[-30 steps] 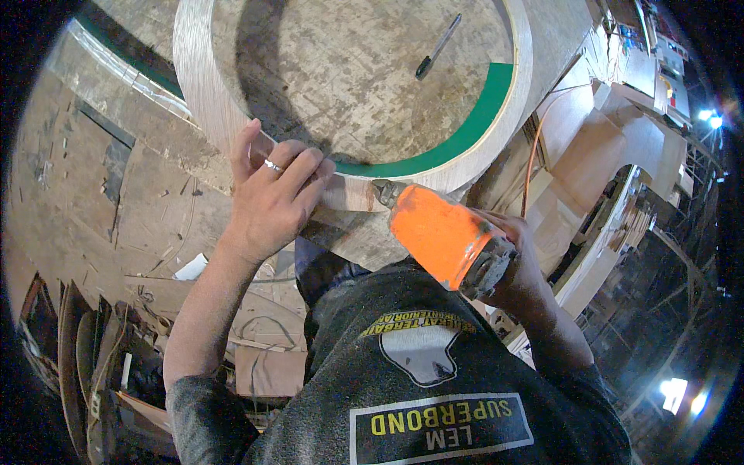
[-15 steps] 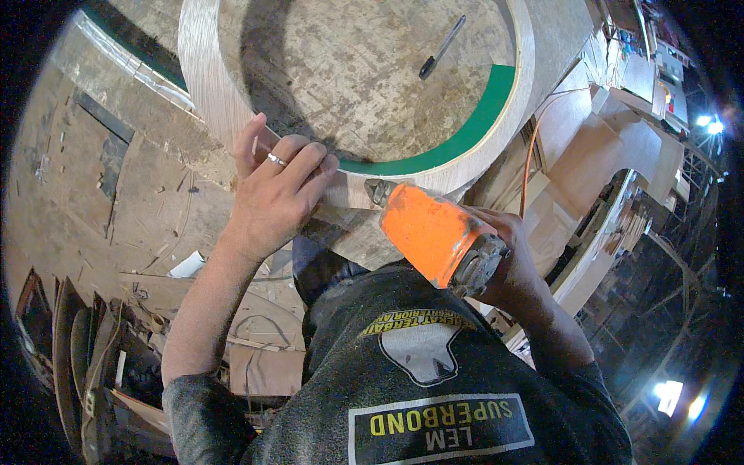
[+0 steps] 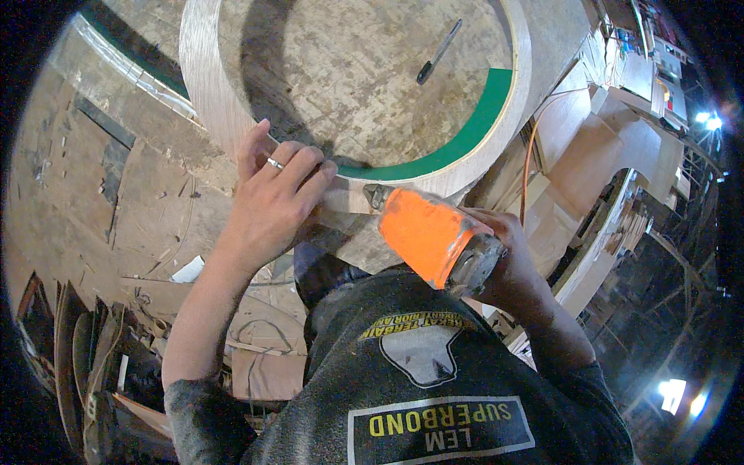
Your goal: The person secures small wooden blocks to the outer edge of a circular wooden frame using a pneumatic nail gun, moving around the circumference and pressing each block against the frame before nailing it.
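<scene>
A large pale wooden ring lies on a worn board, with a curved green strip along its inner near-right side. My left hand, with a ring on one finger, grips the near-left rim of the wooden ring, fingers bent over the edge; its thumb is hard to make out. My right hand is wrapped round the handle of an orange nail gun, and the handle itself is mostly hidden. The gun's dark nose rests at or very close to the ring's near outer wall, just right of my left fingers.
A black pen lies inside the ring. An orange hose runs at the right beside stacked wood panels. Another curved piece with a green face is at the far left. Offcuts stand at the lower left.
Both hands and the nail gun hold nearly the same place against the ring. Only a slight shift of the whole view shows.
</scene>
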Demonstrator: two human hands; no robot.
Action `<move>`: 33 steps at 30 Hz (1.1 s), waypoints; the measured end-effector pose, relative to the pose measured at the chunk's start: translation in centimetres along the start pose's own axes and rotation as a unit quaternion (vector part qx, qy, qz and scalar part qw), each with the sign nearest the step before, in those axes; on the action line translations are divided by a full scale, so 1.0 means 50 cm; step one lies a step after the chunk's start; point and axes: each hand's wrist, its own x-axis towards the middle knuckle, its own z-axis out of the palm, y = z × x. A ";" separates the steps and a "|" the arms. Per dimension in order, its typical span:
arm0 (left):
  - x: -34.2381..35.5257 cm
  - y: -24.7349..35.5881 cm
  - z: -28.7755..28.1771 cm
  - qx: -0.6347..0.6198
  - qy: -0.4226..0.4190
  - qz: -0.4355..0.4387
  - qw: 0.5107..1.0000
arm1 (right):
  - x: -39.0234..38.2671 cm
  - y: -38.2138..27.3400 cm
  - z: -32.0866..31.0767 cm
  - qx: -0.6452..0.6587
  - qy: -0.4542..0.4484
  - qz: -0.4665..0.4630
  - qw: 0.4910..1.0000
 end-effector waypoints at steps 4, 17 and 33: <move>0.006 -0.010 -0.027 -0.049 -0.068 -0.007 0.996 | 0.010 -0.006 0.000 0.024 0.006 -0.034 0.999; -0.008 -0.022 0.010 0.006 0.009 0.042 0.999 | 0.027 -0.048 0.002 0.026 0.011 -0.044 0.999; -0.019 -0.029 0.020 0.007 0.011 0.054 0.998 | 0.042 -0.089 -0.013 -0.047 -0.031 0.026 0.998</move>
